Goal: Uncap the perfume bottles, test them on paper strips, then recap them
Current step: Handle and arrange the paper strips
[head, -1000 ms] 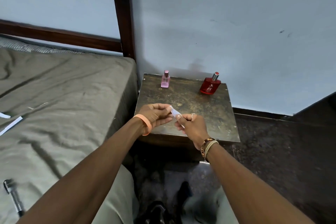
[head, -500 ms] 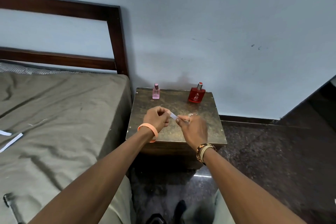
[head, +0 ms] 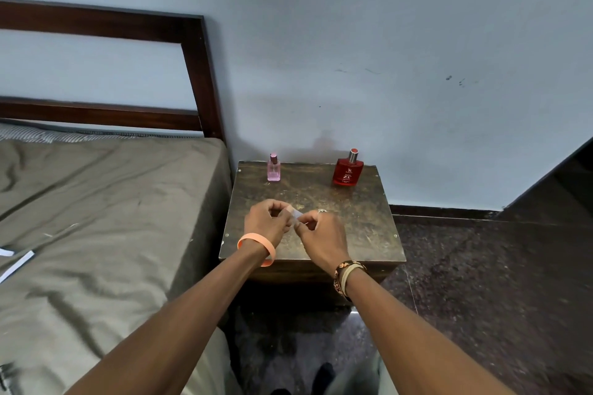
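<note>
Paper strip (head: pixel 295 213), pinched at 9 o'clock by left hand (head: pixel 268 223) and 3 o'clock by right hand (head: pixel 324 234), may tear if pulled.

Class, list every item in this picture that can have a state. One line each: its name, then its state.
pink perfume bottle: upright, capped, back left of the bedside table
red perfume bottle: upright, capped, back right of the table
paper strip: held over the table, pinched at both ends
left hand: pinches the strip
right hand: pinches the strip
spare strips: lying flat on the bed
</note>
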`<state>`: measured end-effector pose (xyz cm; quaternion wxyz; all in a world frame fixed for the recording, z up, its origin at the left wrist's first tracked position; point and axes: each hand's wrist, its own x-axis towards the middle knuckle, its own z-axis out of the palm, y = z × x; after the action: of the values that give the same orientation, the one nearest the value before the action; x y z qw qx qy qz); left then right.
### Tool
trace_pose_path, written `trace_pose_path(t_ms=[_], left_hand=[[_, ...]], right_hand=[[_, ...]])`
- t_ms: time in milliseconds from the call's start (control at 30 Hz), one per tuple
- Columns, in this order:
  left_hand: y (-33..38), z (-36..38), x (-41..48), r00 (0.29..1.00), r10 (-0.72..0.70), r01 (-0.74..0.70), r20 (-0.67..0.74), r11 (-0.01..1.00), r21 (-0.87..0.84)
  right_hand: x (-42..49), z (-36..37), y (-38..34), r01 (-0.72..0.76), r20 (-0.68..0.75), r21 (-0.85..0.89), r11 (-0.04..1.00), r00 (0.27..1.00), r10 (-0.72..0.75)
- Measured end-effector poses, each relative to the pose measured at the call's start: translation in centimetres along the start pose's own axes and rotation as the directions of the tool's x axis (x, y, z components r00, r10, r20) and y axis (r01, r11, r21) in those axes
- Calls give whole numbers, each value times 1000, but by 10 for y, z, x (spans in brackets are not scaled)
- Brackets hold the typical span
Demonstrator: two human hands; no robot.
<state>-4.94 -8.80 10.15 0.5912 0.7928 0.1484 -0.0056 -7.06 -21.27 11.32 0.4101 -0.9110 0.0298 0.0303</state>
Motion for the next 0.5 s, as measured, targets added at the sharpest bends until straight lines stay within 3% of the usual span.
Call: trace_pose_path(t_ms=[100,267,400,500], left_hand=[[0,-1,3,999,-27,28,37,999,-31],[-2,-2,1,993,6,-8,120,1000,22],[-4,-1,0,990,4,-10,139,999,41],[-2,1,0,987,20,-32,159,997,74]], right_hand=[[5,3,2,-100,9,130,986,995,100],[8,1,10,-85,58,37,996,995,83],[10,2,11,-95,78,102,990,993,87],[11,2,11,-81,73,45,996,994,77]])
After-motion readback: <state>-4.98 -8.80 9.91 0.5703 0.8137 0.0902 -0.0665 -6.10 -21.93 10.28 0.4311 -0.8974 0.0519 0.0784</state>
